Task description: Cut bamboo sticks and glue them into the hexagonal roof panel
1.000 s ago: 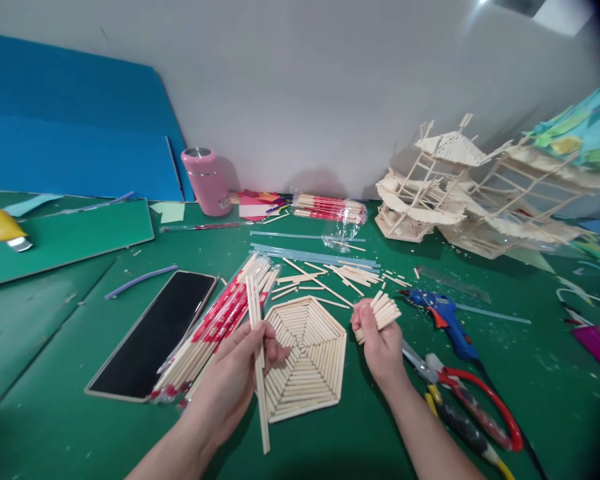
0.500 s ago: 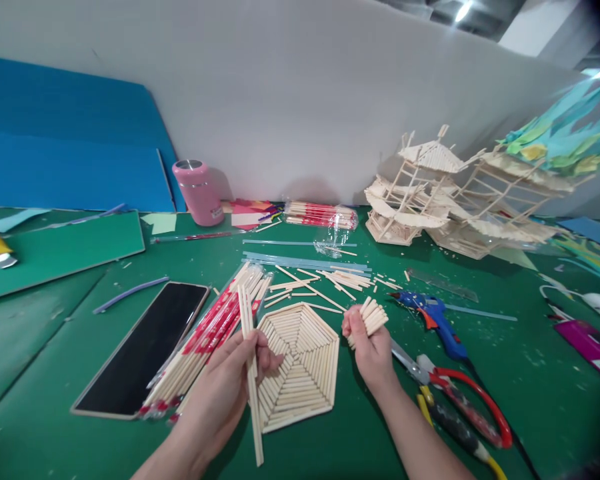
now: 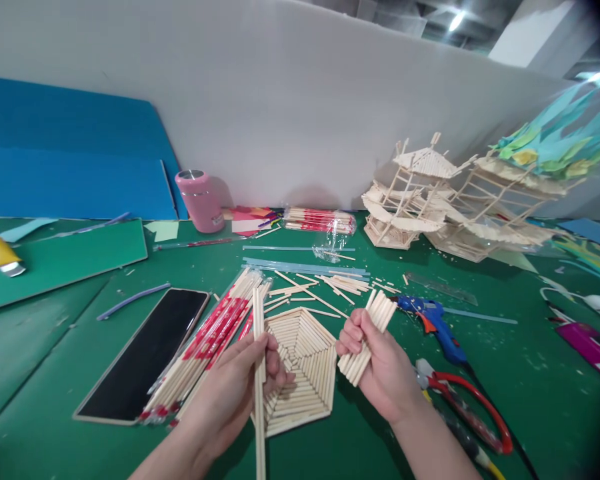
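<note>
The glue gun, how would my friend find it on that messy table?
Start at the stick hexagon in the middle of the green table. Look just past the right hand with its stick bundle. The glue gun lies there, the only bright blue tool with an orange trigger, beyond the red-handled cutters.

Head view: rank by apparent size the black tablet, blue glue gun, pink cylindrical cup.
1. Flat black tablet, clearly largest.
2. Blue glue gun.
3. Pink cylindrical cup; close to the gun and farther from the camera, so unsure.

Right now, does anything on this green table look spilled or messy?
Yes. Loose cut sticks lie scattered at all angles behind the hexagon panel, with small offcuts strewn toward the glue gun.
</note>
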The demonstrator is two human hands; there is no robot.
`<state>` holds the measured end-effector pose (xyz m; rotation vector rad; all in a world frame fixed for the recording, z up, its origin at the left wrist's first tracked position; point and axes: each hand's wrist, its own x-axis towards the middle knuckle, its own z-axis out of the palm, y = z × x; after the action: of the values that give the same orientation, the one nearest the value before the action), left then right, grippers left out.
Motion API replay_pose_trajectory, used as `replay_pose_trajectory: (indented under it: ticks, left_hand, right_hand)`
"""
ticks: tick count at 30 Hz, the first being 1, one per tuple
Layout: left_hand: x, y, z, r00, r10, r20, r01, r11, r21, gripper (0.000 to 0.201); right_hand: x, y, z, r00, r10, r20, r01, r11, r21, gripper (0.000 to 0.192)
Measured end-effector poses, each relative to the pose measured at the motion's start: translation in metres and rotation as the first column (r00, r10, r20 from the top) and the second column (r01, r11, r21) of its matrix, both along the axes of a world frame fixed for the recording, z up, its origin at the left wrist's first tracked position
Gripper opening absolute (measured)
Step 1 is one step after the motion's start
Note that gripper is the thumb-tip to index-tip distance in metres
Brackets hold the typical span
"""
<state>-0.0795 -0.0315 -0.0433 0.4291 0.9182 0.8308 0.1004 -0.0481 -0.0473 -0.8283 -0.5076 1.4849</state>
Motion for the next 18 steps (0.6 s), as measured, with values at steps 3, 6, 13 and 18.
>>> replay_pose_trajectory:
  ticks: [3, 6, 13, 18]
  left_hand:
    - [0.006, -0.001, 0.004, 0.998, -0.058, -0.001, 0.058, 0.998, -0.008, 0.019]
    - [0.011, -0.002, 0.006, 0.996, -0.09, -0.005, 0.09, 0.996, 0.001, 0.018]
    - [0.023, -0.006, 0.001, 0.994, -0.079, -0.073, 0.086, 0.992, 0.095, 0.017]
    - [0.031, -0.007, 0.004, 0.995, -0.078, -0.059, 0.084, 0.991, 0.101, 0.016]
  right_hand:
    - [-0.003, -0.005, 0.01, 0.957, 0.058, -0.283, -0.082, 0.994, -0.074, 0.02]
    - [-0.005, -0.006, 0.011, 0.944, 0.067, -0.323, -0.095, 0.993, -0.073, 0.023]
    - [-0.013, -0.007, 0.007, 0.968, 0.083, -0.237, -0.097, 0.994, -0.049, 0.026]
    - [-0.012, -0.005, 0.009, 0.963, 0.074, -0.26, -0.092, 0.994, -0.058, 0.025]
